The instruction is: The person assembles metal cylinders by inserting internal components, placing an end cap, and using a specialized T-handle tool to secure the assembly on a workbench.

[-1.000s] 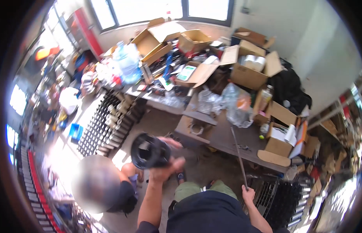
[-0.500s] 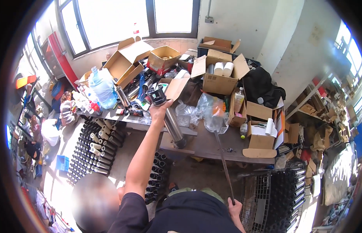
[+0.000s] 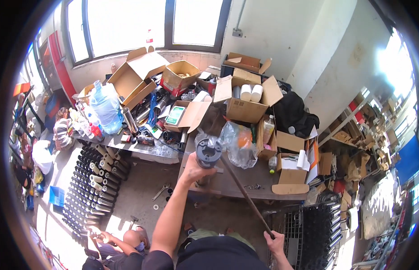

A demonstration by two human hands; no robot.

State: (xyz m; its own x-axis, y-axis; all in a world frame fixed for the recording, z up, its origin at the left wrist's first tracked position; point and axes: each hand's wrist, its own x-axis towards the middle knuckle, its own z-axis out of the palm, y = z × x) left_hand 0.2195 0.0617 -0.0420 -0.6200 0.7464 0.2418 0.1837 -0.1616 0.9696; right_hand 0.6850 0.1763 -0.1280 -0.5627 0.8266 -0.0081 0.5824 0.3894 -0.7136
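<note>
My left hand is wrapped round the upper end of a metal cylinder. Its dark grey round end cap, with several holes in its face, points up toward me. The cylinder stands near the left edge of the right-hand table; its lower end is mostly hidden behind my hand. In my right hand, low at the right, is the near end of a long thin metal rod. The rod slants up and left, and its far end is beside the end cap; whether they touch I cannot tell.
On the dark table lie a clear plastic bag and open cardboard boxes. A wire cage with black tubes stands at lower right. Rows of tubes fill the floor at left. Another person's hands work at lower left.
My left hand has come right and nearer, tipping the cylinder more upright with its cap facing me. The rod's far end is now beside the cap. The other person has bent away at lower left.
</note>
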